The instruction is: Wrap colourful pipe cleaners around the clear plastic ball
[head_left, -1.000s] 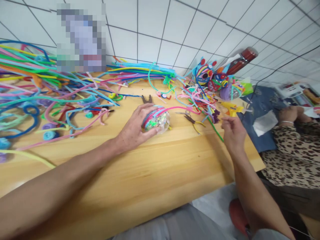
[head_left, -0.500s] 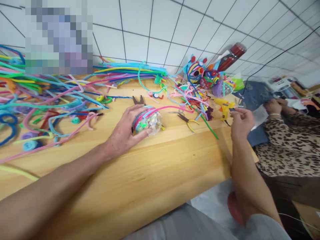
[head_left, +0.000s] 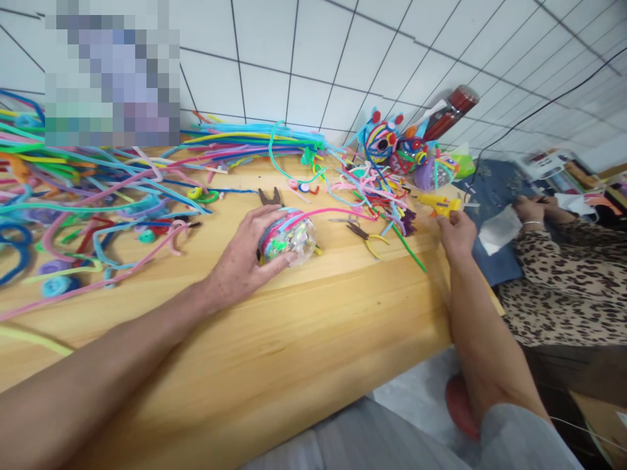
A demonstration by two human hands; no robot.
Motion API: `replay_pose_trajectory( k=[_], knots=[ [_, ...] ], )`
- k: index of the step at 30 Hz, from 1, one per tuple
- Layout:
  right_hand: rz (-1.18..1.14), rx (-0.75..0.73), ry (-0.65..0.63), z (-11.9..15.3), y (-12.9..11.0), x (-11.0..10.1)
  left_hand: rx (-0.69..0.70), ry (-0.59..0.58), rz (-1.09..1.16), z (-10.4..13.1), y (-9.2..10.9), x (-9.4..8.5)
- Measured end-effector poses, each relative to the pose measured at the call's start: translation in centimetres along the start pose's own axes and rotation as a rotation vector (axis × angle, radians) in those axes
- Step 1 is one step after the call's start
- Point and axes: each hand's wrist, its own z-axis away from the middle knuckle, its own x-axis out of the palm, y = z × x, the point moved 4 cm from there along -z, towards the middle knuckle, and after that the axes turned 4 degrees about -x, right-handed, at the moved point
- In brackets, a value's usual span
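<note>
Under my left hand (head_left: pixel 245 254) lies a clear plastic, rounded bottle-like piece (head_left: pixel 300 243), partly wound with pink, blue and other coloured pipe cleaners. The fingers wrap over its top and the thumb presses its near side. One long pink pipe cleaner (head_left: pixel 337 211) runs from it to the right. At the table's right end my right hand (head_left: pixel 458 235) is closed round the handle of a yellow hot glue gun (head_left: pixel 443 204), whose nozzle points left. The handle is mostly hidden by the fingers. Yellow-handled pliers (head_left: pixel 367 236) lie between the hands, and dark-jawed pliers (head_left: pixel 270 197) just behind the left hand.
Loose pipe cleaners (head_left: pixel 132 176) cover the table's left and back. A tangle of short pieces (head_left: pixel 372 186) lies near the glue gun. Decorated figures (head_left: pixel 382 140) and a red flask (head_left: pixel 450 114) stand by the tiled wall. A person in a leopard-print sleeve (head_left: pixel 543 254) sits at right.
My right hand has moved slightly left and closed on the glue gun's handle. The gun has turned flatter, its handle now in my grip. My left hand keeps its place.
</note>
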Motion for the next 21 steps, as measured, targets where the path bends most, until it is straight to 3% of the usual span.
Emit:
replay_pose_trajectory(
  k=[9,14,21],
  knots=[
    [0.041,0.006,0.033,4.1,1.0,-5.7,-0.025,-0.017,0.001,-0.1,0.0,0.0],
    [0.055,0.008,0.003,5.6,1.1,-5.9,-0.006,-0.012,0.003,-0.1,0.1,-0.1],
    [0.087,-0.025,-0.005,5.6,0.9,-6.0,0.001,-0.003,-0.01,-0.1,0.0,0.0]
  ],
)
